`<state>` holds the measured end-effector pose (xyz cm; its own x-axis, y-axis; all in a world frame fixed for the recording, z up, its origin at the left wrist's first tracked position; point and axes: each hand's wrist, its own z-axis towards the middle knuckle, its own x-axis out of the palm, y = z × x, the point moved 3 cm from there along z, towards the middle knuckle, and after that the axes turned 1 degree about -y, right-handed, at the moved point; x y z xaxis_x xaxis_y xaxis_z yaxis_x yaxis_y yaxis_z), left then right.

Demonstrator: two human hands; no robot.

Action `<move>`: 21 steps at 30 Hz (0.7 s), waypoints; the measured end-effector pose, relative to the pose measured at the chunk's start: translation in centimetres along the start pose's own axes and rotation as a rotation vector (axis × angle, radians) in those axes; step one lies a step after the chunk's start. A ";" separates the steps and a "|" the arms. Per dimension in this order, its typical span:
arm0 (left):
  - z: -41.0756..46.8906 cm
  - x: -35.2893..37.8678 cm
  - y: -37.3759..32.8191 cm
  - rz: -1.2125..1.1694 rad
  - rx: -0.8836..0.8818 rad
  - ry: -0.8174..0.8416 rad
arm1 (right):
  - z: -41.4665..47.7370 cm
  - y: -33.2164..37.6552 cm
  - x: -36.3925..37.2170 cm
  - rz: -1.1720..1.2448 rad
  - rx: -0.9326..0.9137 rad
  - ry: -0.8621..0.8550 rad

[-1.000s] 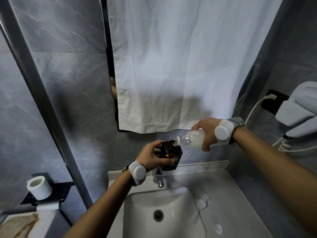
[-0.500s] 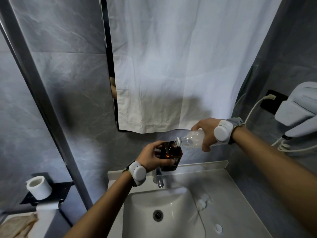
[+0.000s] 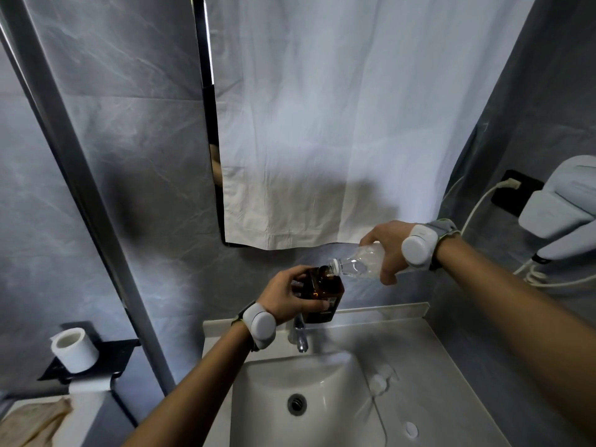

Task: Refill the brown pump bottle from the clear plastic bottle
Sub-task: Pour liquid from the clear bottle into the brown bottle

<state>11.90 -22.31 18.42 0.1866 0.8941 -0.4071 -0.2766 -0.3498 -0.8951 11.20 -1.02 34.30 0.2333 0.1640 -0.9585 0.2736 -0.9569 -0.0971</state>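
My left hand (image 3: pixel 290 296) grips the brown bottle (image 3: pixel 324 295) above the back of the sink, holding it upright with its top off and its neck open. My right hand (image 3: pixel 388 250) holds the clear plastic bottle (image 3: pixel 356 264) tipped almost flat, its white-ringed mouth resting at the brown bottle's neck. Clear liquid lies in the tilted bottle. The pump head (image 3: pixel 380 380) lies on the counter right of the basin. A small white cap (image 3: pixel 410 429) rests nearer the front.
A white basin (image 3: pixel 258 398) with a chrome tap (image 3: pixel 300 333) sits below my hands. White cloth covers the mirror (image 3: pixel 322 124). A wall hair dryer (image 3: pixel 561 208) with its cord hangs at the right. A toilet roll (image 3: pixel 74 350) stands on a black shelf at the left.
Both hands and both bottles stay almost where they were. The clear bottle is still tipped into the brown bottle's neck.
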 end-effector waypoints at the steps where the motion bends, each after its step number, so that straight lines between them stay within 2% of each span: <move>1: 0.0 0.0 0.0 -0.004 -0.002 0.002 | 0.0 0.1 0.0 -0.004 0.001 0.003; 21: -0.8 0.1 0.0 0.005 0.001 0.010 | -0.4 0.9 -0.2 -0.050 0.021 0.038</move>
<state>12.70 -22.49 18.24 0.1945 0.8895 -0.4134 -0.2787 -0.3539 -0.8928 11.75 -1.85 34.52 0.2547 0.2202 -0.9416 0.2664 -0.9520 -0.1506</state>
